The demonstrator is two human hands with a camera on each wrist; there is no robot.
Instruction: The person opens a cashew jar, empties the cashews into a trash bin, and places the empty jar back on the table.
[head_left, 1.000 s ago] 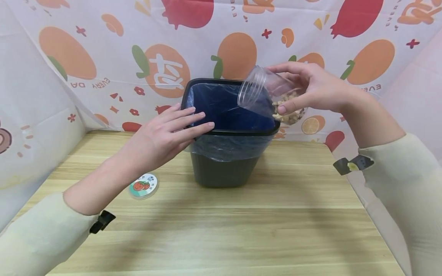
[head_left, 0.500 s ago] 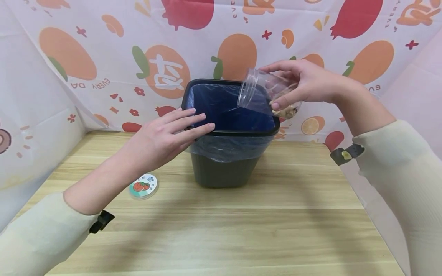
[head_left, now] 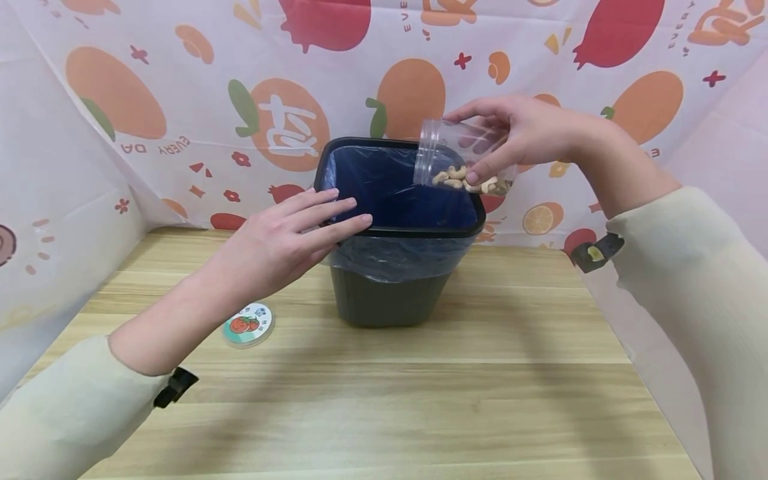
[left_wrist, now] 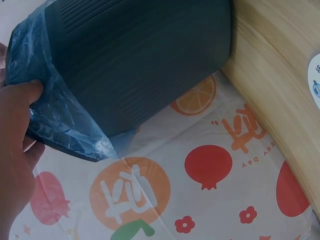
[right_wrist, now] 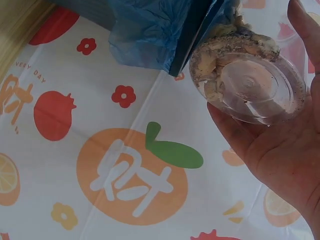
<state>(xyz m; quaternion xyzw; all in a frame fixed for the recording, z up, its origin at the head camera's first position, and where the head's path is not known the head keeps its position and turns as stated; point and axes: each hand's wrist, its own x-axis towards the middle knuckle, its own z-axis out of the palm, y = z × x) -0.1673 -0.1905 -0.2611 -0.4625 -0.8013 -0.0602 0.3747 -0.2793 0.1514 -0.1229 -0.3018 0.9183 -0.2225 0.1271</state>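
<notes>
In the head view, a dark trash can (head_left: 387, 300) with a clear liner (head_left: 390, 259) folded over its black rim stands upright on the table. My left hand (head_left: 279, 233) holds its left rim, fingers across the top; in the left wrist view the thumb (left_wrist: 31, 92) presses the liner outside. Over the right rim, my right hand (head_left: 534, 130) grips a clear plastic jar (head_left: 443, 141) without a lid, lying nearly level, mouth toward the can's opening. Cashews (head_left: 454, 177) lie along its lower side. The right wrist view shows the jar's round base (right_wrist: 250, 85) with nut pieces and crumbs inside.
A round lid (head_left: 249, 325) with a printed fruit label lies on the wooden table (head_left: 384, 400), left of the can and beside my left forearm. A fruit-patterned cloth (head_left: 336, 40) hangs close behind the can.
My right hand has tipped the jar from mouth-up toward level and shifted slightly left. The cashews have slid from its base toward the mouth. My left hand keeps its place on the rim.
</notes>
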